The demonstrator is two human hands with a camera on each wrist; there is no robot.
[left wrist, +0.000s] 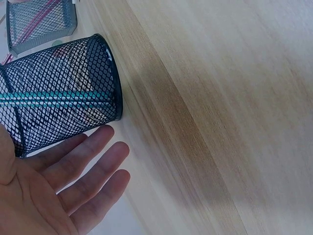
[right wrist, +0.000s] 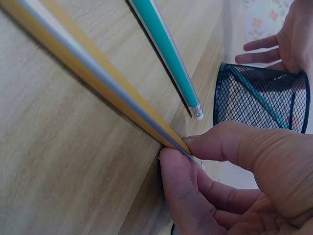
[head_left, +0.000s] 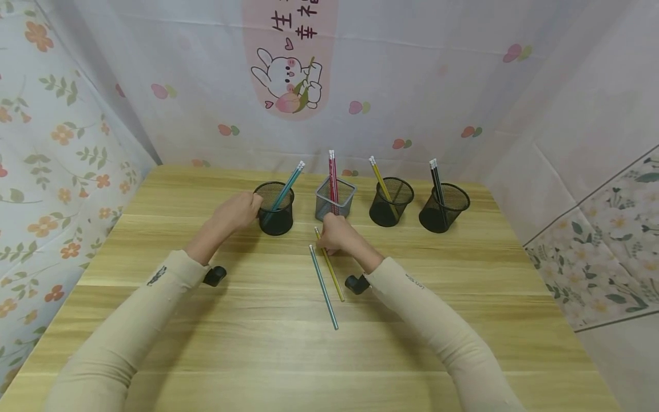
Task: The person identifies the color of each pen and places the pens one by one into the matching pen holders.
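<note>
With thumb and fingertips, my right hand (head_left: 338, 233) pinches a yellow pencil (right wrist: 105, 81) near its eraser end; the shaft slants over the table. Beside it lies a teal pencil (head_left: 324, 289), its white eraser pointing to the back. My left hand (head_left: 234, 213) holds the round black mesh pencil cup (head_left: 277, 220) at its left rim. In the left wrist view, the lower fingers (left wrist: 98, 193) spread loosely beside the mesh, and the thumb tip is out of frame. Teal pencils (head_left: 288, 186) lean inside this cup.
Along the table's back stand a square grey mesh holder (head_left: 321, 207) with red pencils, a black cup (head_left: 381, 213) with yellow pencils and another black cup (head_left: 432, 220) with black pencils. Patterned cloth (head_left: 412, 74) hangs behind the wooden table (head_left: 268, 355).
</note>
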